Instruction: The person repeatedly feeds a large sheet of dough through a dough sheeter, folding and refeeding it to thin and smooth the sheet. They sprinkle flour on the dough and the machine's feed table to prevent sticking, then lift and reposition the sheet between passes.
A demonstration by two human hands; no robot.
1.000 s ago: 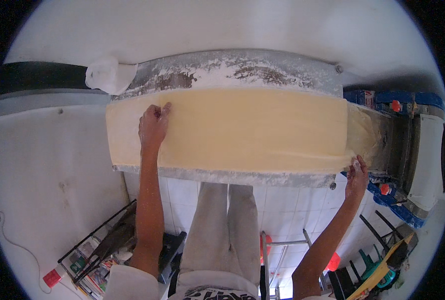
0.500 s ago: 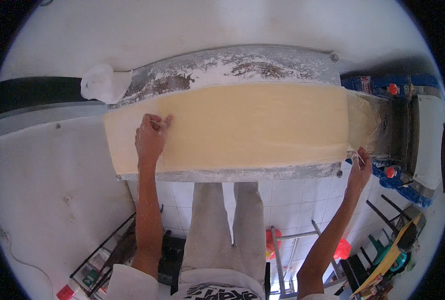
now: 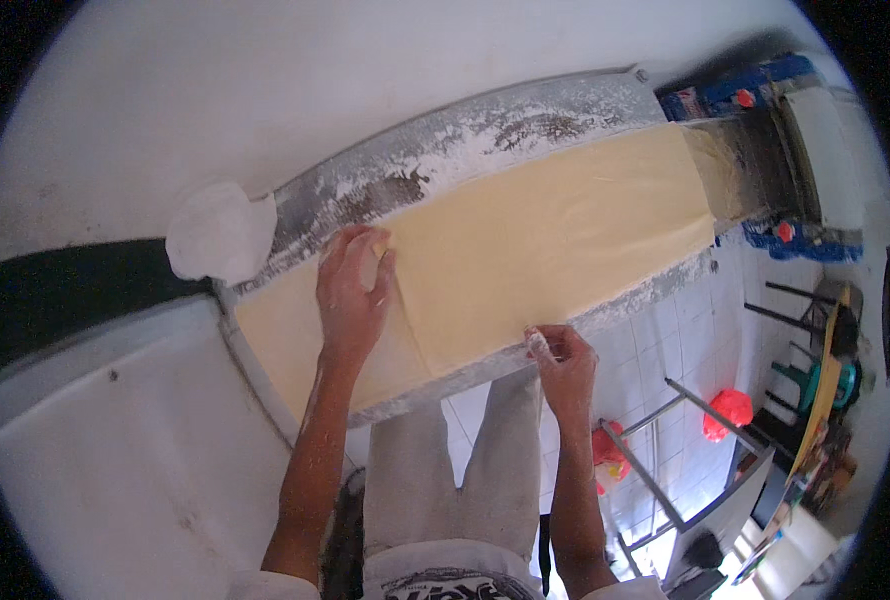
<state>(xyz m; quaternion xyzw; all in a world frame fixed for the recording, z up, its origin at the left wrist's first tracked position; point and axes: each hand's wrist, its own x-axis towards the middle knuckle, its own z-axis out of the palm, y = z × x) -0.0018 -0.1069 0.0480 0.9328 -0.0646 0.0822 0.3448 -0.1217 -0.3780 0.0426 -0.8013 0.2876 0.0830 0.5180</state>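
A long pale-yellow dough sheet (image 3: 555, 230) lies along a floured metal table (image 3: 465, 130). Toward its left end a crease, like the edge of an upper layer, crosses the sheet. My left hand (image 3: 350, 295) is over the sheet at the far end of that crease, thumb and fingers pinched on a bit of dough. At the sheet's near edge, my right hand (image 3: 568, 370) has thumb and forefinger closed together, floury at the tips. Whether dough is between them I cannot tell.
A blue-framed machine (image 3: 805, 170) with red knobs adjoins the table's right end. A white bag (image 3: 222, 235) sits at the left end against the wall. Below on the right are a metal frame (image 3: 655, 430), red bags (image 3: 728, 415) and a green stool (image 3: 825, 382).
My right hand has come left along the near edge, away from the machine end. My left hand has moved a little right over the dough. The whole view has tilted.
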